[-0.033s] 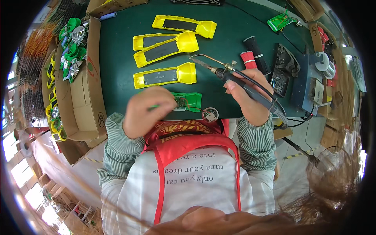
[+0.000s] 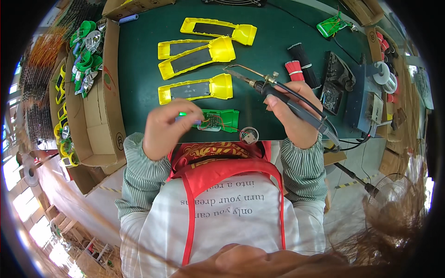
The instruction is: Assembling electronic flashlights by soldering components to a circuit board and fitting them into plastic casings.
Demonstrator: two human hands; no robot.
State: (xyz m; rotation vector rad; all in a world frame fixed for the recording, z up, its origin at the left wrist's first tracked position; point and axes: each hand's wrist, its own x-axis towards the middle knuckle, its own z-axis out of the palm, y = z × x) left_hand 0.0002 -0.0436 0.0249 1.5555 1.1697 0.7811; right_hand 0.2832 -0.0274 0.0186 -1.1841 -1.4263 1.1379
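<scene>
My right hand (image 2: 299,109) is wrapped round a dark-handled soldering iron (image 2: 282,99), whose thin feed tube (image 2: 250,69) runs beside its tip. The tip points up and left, in the air over the bench. Close to the bench's near edge lies a green flashlight housing (image 2: 229,119) with a small circuit board and thin wires. My left hand (image 2: 168,127) is closed over its left end; a bluish cylinder, perhaps a battery, and a bright green spot show at the fingers. A round metal-rimmed lamp part (image 2: 249,135) hangs by wires at the bench edge.
Several yellow flashlight housings (image 2: 197,90) lie beyond my left hand. At left, a cardboard box (image 2: 109,83) borders green lamp parts (image 2: 85,62). To the right are red wires (image 2: 293,69), black wires (image 2: 301,60), a dark metal stand (image 2: 334,83) and a solder spool (image 2: 382,72).
My left hand has shifted slightly up and left, and its fingers have turned. The bluish cylinder and a bright green spot now show there. My right hand is almost still.
</scene>
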